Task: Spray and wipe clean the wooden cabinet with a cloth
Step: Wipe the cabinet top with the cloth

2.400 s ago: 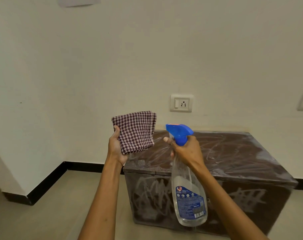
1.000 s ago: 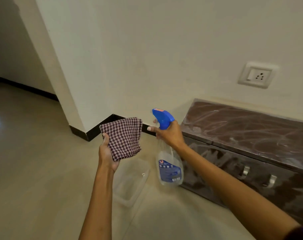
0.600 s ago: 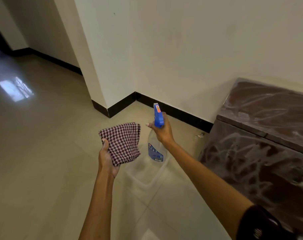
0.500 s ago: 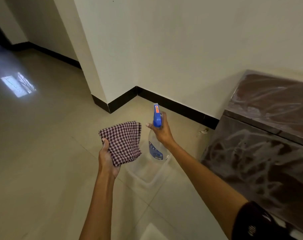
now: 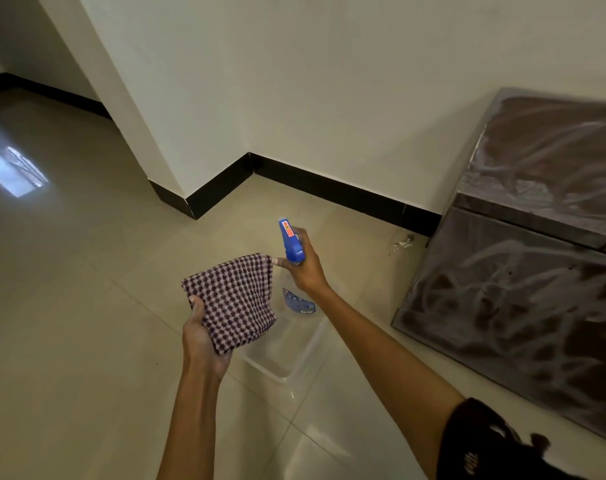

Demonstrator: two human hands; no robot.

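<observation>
left hand (image 5: pixel 204 336) grips checked cloth (image 5: pixel 234 299) | right hand (image 5: pixel 303 268) grips spray bottle (image 5: pixel 293 244) above clear tub (image 5: pixel 287 351) | cabinet (image 5: pixel 523 271) edge at right — open floor (image 5: pixel 69 306) left

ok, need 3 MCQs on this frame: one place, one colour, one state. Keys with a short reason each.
1. Where is the clear plastic tub?
A. on the cabinet top
B. on the floor below the hands
C. against the far wall

2. What colour is the spray bottle head?
A. blue
B. green
C. white

3. What state is the wooden cabinet in?
A. wiped clean
B. streaked with whitish smears
C. covered by the cloth

Answers:
1 B, the tub sits on the tiles under both hands.
2 A, the trigger head above the right hand is blue.
3 B, smears show on its top and front; the checked cloth is in the left hand.
</observation>
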